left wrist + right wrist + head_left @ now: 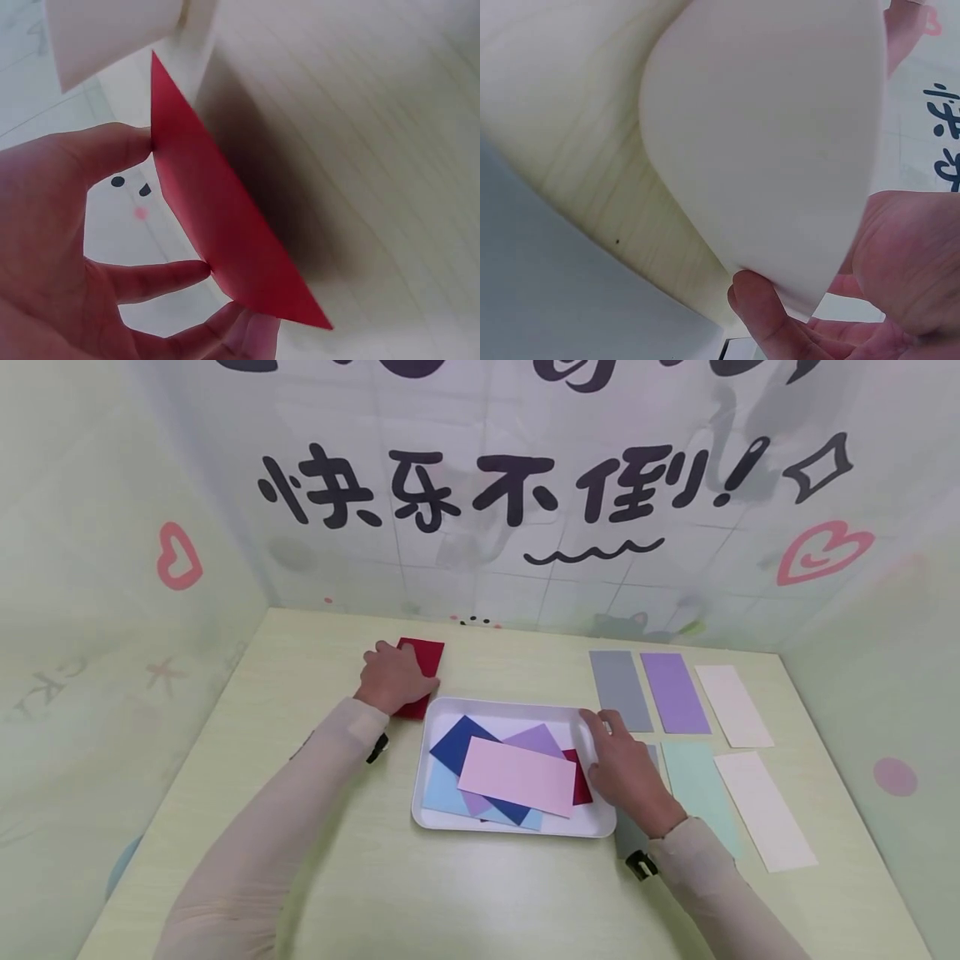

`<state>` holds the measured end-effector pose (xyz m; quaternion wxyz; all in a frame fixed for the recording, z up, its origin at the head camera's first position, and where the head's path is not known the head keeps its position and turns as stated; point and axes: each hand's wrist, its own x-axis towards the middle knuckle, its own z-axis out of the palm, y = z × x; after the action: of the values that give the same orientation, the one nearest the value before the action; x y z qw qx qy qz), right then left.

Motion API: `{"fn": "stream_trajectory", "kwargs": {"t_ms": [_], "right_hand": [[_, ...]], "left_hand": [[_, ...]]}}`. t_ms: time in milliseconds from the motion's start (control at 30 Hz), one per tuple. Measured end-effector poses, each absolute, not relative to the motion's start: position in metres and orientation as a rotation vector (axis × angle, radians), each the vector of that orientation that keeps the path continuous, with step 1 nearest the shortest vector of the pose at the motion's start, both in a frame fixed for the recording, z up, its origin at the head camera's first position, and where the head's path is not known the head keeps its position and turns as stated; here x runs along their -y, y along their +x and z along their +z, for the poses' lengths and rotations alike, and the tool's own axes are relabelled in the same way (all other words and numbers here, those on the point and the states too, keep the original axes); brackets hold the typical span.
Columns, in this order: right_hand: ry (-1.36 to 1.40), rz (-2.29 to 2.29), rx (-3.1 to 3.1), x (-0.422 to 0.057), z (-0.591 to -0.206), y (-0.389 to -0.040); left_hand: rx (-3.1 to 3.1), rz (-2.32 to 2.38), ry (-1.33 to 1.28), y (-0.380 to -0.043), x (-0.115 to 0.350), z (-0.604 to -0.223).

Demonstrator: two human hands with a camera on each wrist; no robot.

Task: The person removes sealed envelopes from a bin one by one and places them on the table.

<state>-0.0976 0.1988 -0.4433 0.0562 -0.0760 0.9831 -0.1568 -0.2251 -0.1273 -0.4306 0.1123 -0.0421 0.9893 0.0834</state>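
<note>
Red card (427, 658), one: far left on the surface (450, 902), long axis near to far, just left of the white tray (517, 832); left hand (393, 679) nearer, over it, fingers grasping its edges. White tray, one: centre, right hand (626, 768) with fingers gripping its right rim. Visible inside, five cards: pink (517, 777), dark blue (453, 745), lavender (542, 740), light blue (442, 793), second red (582, 785). At right, six cards: two grey (621, 689), purple (675, 693), mint (701, 793), two off-white (735, 706)
</note>
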Motion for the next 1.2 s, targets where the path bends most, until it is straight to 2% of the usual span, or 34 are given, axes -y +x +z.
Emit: {"fn": "stream_trajectory", "kwargs": {"t_ms": [700, 933, 1200], "right_hand": [[-0.257, -0.486, -3.009, -0.201, -0.450, -0.097], [-0.260, -0.490, -3.013, -0.200, -0.446, -0.098], [-0.211, -0.524, -2.970, -0.199, -0.445, -0.094]], "left_hand": [[-2.969, 0.201, -0.047, -0.223, 0.128, -0.434], [-3.035, 0.229, 0.093, -0.209, 0.118, -0.404], [-3.127, 0.095, 0.444, -0.177, 0.092, -0.386]]}}
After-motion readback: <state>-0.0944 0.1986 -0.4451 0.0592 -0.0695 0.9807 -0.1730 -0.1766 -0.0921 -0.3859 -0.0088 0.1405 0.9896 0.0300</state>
